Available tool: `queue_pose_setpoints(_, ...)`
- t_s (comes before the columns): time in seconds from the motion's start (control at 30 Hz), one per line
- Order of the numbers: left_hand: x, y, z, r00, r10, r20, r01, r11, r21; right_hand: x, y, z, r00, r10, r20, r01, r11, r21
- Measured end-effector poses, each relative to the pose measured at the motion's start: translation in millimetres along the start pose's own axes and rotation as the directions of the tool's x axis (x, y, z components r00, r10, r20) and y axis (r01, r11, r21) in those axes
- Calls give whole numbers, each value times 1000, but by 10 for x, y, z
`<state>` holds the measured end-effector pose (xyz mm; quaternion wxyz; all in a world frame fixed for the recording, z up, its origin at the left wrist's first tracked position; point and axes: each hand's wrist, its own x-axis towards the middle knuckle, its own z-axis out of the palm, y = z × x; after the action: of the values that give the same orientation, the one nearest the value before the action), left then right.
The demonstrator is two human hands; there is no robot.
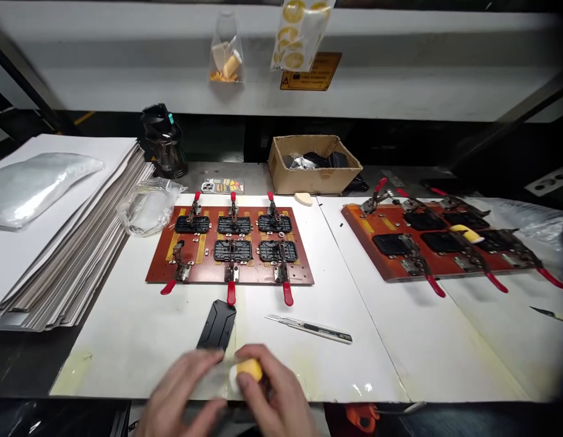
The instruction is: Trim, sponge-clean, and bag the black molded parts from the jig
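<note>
My right hand (pixel 276 391) pinches a small yellow roll with a white end (pixel 250 368), low over the table's front edge. Beside it, my left hand (pixel 183 394) is open, thumb and fingers apart and slightly blurred. Just beyond my left fingertips lies a flat black plate (pixel 218 323). A utility knife (pixel 311 329) rests to the right, its blade pointing left. Behind these stands a reddish-brown fixture board (pixel 212 273) with red-handled clamps over several black plates; its front-left clamp (pixel 178 265) has no plate under it.
A second clamp board (pixel 385 258) sits at the right, with a yellow roll (pixel 466 233) on it. Stacked sheets (pixel 76 243) and a clear bag (pixel 149 206) occupy the left. A cardboard box (pixel 315 179) and a dark bottle (pixel 165 142) stand behind. Another blade (pixel 549 314) lies far right.
</note>
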<state>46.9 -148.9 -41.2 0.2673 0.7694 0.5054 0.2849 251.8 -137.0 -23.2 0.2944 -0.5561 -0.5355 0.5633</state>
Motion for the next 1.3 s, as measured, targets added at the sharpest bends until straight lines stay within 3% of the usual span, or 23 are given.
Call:
queue_pose_setpoints(0.13, 527, -359, -348, 967, 49, 250, -120, 954, 275, 134, -46, -274, 993, 57, -101, -60, 998, -26)
queue_pose_setpoints(0.23, 657, -410, -389, 916, 77, 394, -230, 905, 359, 132, 24, -314, 993, -25, -112, 16, 996, -84)
queue_pose_setpoints(0.33, 552, -373, -241, 935, 116, 335, -263, 860, 437, 67, 132, -229, 979, -166, -116, 129, 953, -273)
queue_pose_setpoints(0.47, 416, -357, -60, 965, 122, 234, -222, 855, 469, 104, 177, -38, 943, -329, -51, 252, 804, -539)
queue_pose_setpoints(0.6, 432, -361, -24, 960, 122, 253, -230, 858, 459, 246, 65, 97, 942, -318, 105, 280, 577, -767)
queue_pose_setpoints(0.7, 453, -359, -32, 960, 122, 253, -229, 860, 456, 287, -13, 109, 933, -292, 212, 338, 498, -799)
queue_pose_setpoints(0.8, 457, -365, -31, 956, 144, 256, -251, 854, 457, 314, -42, 90, 927, -257, 274, 372, 524, -766)
queue_pose_setpoints(0.93, 471, -379, -25, 951, 199, 236, -290, 838, 462, 334, -37, 56, 927, -293, 233, 365, 572, -735)
queue_pose_setpoints(1.07, 490, -386, -33, 950, 200, 239, -290, 848, 444, 266, -26, 19, 914, -256, 314, 405, 591, -698)
queue_pose_setpoints(1.17, 487, -404, -38, 946, 226, 231, -308, 849, 430, 261, -65, 11, 917, -264, 298, 398, 601, -693)
queue_pose_setpoints(1.3, 463, -445, -33, 943, 244, 226, -322, 838, 440, 212, -164, -176, 923, -184, 337, 376, 618, -691)
